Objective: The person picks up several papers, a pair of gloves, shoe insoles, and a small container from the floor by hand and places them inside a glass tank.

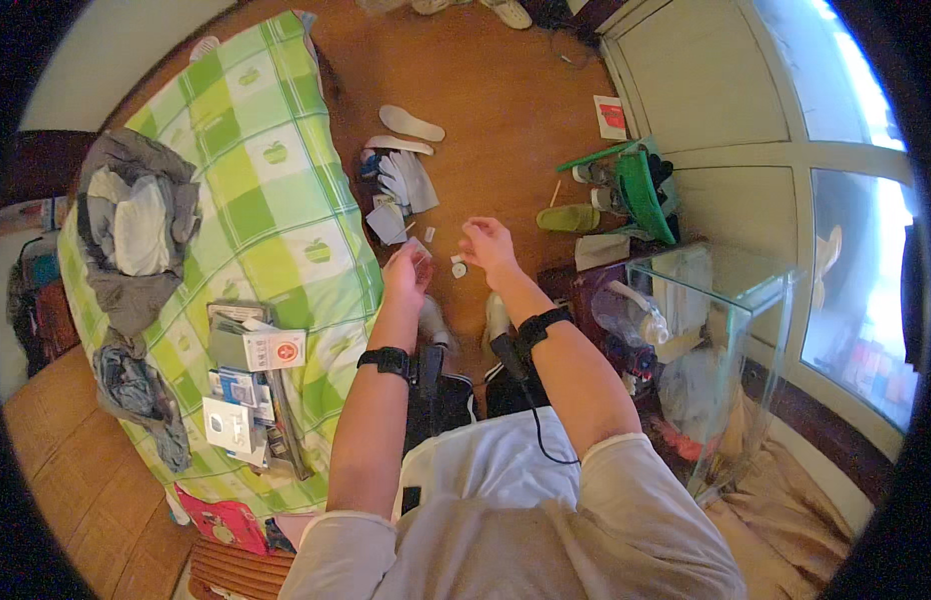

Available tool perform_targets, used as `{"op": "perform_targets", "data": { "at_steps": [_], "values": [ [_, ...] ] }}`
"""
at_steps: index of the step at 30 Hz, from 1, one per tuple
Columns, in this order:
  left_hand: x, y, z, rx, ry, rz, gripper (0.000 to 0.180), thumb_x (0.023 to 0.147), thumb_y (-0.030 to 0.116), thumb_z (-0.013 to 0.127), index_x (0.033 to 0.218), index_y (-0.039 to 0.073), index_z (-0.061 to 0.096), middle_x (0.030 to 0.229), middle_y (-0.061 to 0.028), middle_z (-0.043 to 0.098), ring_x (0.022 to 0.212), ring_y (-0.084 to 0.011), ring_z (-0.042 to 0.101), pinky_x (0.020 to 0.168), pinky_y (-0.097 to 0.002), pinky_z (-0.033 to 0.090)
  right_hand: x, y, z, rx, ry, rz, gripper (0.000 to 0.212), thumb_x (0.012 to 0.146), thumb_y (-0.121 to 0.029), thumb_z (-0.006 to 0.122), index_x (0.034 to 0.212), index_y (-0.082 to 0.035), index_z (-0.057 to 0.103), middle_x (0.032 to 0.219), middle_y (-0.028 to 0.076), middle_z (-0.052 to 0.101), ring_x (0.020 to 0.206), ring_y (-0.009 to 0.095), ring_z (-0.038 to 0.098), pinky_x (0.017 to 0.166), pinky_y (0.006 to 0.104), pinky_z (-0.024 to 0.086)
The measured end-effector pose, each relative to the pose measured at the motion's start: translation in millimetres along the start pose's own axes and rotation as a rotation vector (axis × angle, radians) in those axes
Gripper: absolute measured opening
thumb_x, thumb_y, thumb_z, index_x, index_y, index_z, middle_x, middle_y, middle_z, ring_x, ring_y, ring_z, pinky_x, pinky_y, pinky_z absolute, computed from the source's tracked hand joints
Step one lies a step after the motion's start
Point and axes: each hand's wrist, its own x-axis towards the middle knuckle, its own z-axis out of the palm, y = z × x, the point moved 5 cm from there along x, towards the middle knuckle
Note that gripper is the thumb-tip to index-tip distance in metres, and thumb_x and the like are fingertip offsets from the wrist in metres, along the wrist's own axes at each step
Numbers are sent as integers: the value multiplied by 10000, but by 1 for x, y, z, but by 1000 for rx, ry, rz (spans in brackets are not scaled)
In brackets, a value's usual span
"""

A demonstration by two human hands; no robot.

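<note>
My left hand (pixel 410 270) is raised over the floor beside the bed's edge, its fingers curled together. Something small and pale may be at its fingertips, too small to name. To its right my right hand (pixel 490 245) has thumb and fingers drawn into a pinch; whatever it holds, if anything, cannot be made out. Between the hands, lower down on the floor, lies a small round white object (pixel 459 268), like a spool or cap. A tiny white piece (pixel 430 233) lies just beyond the left hand. Light grey gloves (pixel 410 180) and white insoles (pixel 412 123) lie farther off.
At left stands a bed with a green checked cover (pixel 286 235), bearing booklets and boxes (pixel 251 385) and a grey garment (pixel 136 215). To the right are a green slipper (pixel 568 219), a green basket (pixel 646 195) and a glass tank (pixel 731 290). A cable hangs by my right arm.
</note>
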Motion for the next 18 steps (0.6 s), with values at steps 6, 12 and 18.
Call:
{"op": "perform_targets", "data": {
  "at_steps": [6,12,18],
  "values": [
    [93,-43,-44,-96,150,-93,138,773,198,554,865,109,502,767,-24,542,726,-174,538,627,-317,428,99,60,9,-179,-27,69,251,774,-188,579,983,-82,490,834,34,534,684,136,545,527,281,469],
    [196,-95,-95,-46,304,-97,143,768,200,558,874,134,489,761,-1,527,678,-148,529,599,-344,412,202,150,10,-306,-124,138,288,781,-223,581,1027,-102,491,900,37,539,757,153,556,576,290,473],
    [294,-150,-118,12,327,-123,182,759,207,578,887,114,488,765,-10,514,643,-129,505,568,-320,401,308,239,-20,-522,-219,47,359,774,-238,593,1068,-63,482,922,71,553,788,168,553,619,283,465]
  ]
}}
